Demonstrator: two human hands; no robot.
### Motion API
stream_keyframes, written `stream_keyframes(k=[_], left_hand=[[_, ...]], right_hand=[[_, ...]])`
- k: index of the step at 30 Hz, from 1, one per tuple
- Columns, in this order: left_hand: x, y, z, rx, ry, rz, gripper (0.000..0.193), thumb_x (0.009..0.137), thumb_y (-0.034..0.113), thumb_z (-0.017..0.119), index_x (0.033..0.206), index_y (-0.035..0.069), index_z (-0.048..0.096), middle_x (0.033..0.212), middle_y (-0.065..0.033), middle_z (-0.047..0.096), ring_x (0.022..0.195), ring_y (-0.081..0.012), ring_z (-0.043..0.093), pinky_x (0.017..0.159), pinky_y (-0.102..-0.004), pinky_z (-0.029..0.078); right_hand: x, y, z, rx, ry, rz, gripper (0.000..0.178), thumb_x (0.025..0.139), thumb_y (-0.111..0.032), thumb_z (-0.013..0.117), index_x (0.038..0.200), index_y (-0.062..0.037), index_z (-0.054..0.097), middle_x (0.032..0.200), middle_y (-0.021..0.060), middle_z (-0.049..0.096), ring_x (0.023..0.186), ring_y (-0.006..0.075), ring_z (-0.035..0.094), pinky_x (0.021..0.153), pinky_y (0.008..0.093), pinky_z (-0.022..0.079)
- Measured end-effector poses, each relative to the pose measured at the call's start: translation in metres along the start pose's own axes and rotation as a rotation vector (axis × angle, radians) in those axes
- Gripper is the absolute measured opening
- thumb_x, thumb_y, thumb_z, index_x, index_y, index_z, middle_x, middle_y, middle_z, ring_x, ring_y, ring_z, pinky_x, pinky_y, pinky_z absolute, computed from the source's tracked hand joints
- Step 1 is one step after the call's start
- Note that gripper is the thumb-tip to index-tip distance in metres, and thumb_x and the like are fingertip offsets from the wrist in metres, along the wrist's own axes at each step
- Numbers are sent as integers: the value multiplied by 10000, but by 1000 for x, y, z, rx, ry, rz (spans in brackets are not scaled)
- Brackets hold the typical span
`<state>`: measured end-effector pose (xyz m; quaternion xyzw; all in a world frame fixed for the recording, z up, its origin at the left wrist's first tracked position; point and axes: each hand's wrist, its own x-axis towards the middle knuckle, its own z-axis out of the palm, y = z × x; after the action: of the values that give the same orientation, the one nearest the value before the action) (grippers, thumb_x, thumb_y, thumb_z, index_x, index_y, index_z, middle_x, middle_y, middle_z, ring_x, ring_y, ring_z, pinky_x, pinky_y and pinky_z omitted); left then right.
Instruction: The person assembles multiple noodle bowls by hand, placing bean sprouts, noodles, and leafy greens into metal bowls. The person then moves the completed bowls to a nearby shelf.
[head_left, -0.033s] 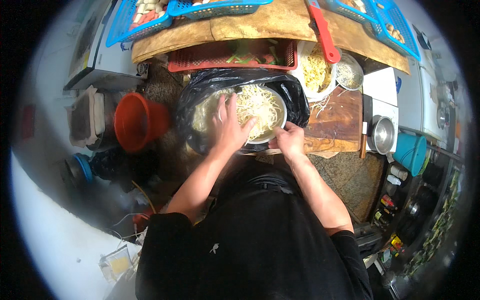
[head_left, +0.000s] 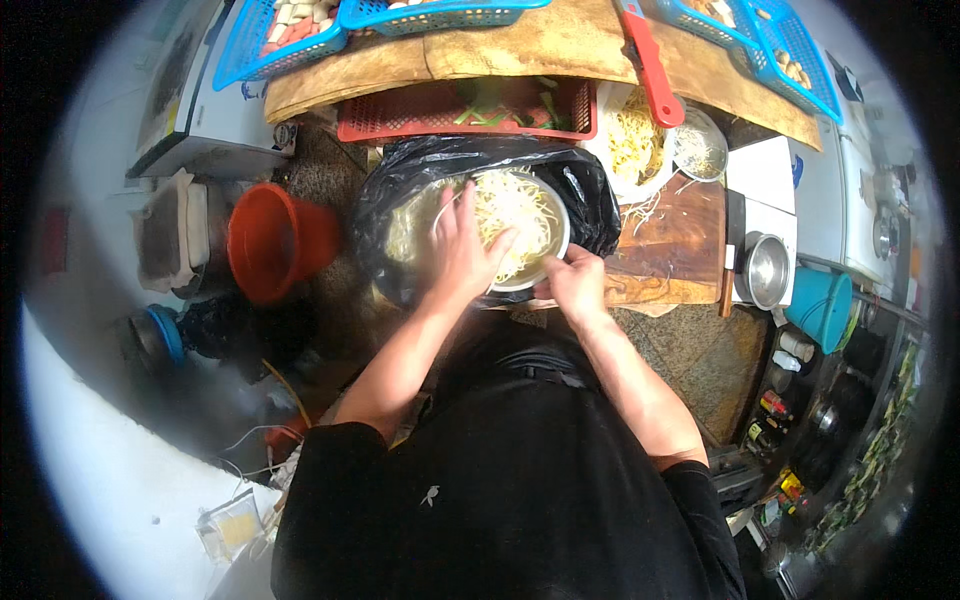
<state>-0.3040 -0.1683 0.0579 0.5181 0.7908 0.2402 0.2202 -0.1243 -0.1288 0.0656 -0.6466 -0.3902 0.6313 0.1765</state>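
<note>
A round metal bowl (head_left: 563,212) heaped with pale bean sprouts (head_left: 517,222) tilts inside a wide black plastic bag (head_left: 596,200). My right hand (head_left: 578,287) grips the bowl's near right rim, with the thumb over the edge. On the left side of the sprouts lies my left hand (head_left: 463,248), its fingers stretched out and the thumb spread apart. Left of that hand, a pale, wet-looking mass (head_left: 405,230) fills the bag; I cannot tell exactly what it is.
A wooden board (head_left: 680,240) and a knife (head_left: 728,280) lie at right, near a white tub of yellowish sprouts (head_left: 634,145) and a small bowl (head_left: 700,150). A red crate (head_left: 370,118) stands behind the bag. An orange bucket (head_left: 265,245) is at left.
The bowl and my right hand on its rim have shifted very slightly left. My left hand stays on the sprouts.
</note>
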Motion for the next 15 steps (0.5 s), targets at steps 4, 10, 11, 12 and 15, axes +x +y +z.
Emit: stream_keyframes(k=[4, 10, 11, 12, 15], left_hand=[[14, -6, 21, -29, 121, 162, 815, 977, 465, 677, 1616, 60, 374, 1625, -278, 344, 1478, -472, 369, 1211, -594, 274], [-11, 2, 6, -312, -144, 422, 489, 986, 299, 686, 1437, 117, 638, 1444, -149, 562, 1375, -358, 523, 1159, -479, 404], [-14, 3, 0, -299, -141, 455, 489, 978, 276, 689, 1438, 119, 638, 1472, -145, 555, 1403, -362, 505, 1168, -474, 393], [-15, 2, -6, -268, -117, 466, 484, 975, 263, 687, 1434, 115, 641, 1479, -148, 558, 1418, -363, 493, 1176, -476, 384], [-17, -10, -23, -285, -62, 470, 424, 940, 171, 700, 1355, 82, 693, 1473, -166, 586, 1445, -350, 483, 1180, -472, 383]], right_hand=[[-7, 9, 13, -146, -42, -147, 259, 911, -73, 652, 1112, 57, 751, 753, 147, 753, 584, 168, 709, 555, 341, 586], [1, 6, -5, -169, 37, -213, 254, 954, -52, 629, 1157, 58, 733, 826, 107, 753, 596, 133, 681, 539, 287, 581], [2, 6, -8, -190, 61, -210, 258, 962, -54, 630, 1177, 45, 734, 831, 99, 753, 593, 125, 674, 538, 279, 577], [3, 6, -10, -138, 51, -201, 261, 967, -55, 630, 1187, 40, 733, 838, 94, 754, 591, 123, 670, 539, 275, 574], [2, 7, -13, -3, 34, -170, 266, 979, -59, 630, 1211, 28, 728, 859, 86, 757, 584, 116, 661, 542, 264, 567]])
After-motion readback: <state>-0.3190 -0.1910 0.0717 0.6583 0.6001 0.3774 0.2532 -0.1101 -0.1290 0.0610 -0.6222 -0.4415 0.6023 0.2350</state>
